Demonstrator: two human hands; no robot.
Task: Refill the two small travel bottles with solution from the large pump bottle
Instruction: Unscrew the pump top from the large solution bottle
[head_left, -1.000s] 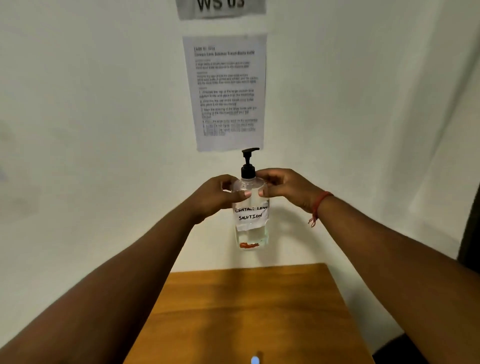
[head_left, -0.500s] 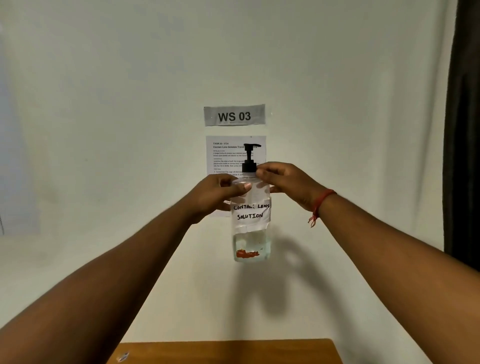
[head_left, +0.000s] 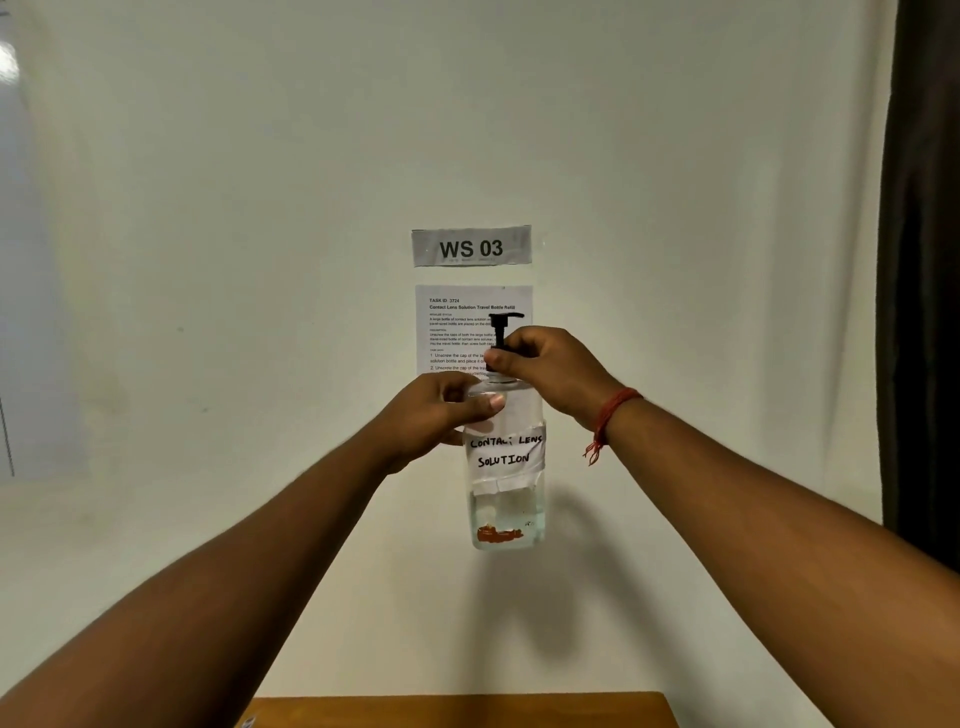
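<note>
Head view: left hand (head_left: 434, 415) grips the raised bottle (head_left: 506, 467) at its shoulder; right hand (head_left: 550, 371) pinches the pump (head_left: 503, 332) collar.

The right hand (head_left: 550, 371) covers the pump collar of the large bottle (head_left: 506, 467). The instruction sheet (head_left: 467, 322) has unreadable small print. The bottom edge crops the table (head_left: 457, 712).

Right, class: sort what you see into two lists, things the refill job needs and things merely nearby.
Job:
clear plastic pump bottle labelled contact lens solution
black pump cap
left hand
right hand

Nearby:
grey WS 03 sign
printed white instruction sheet
wooden table
dark curtain
</note>
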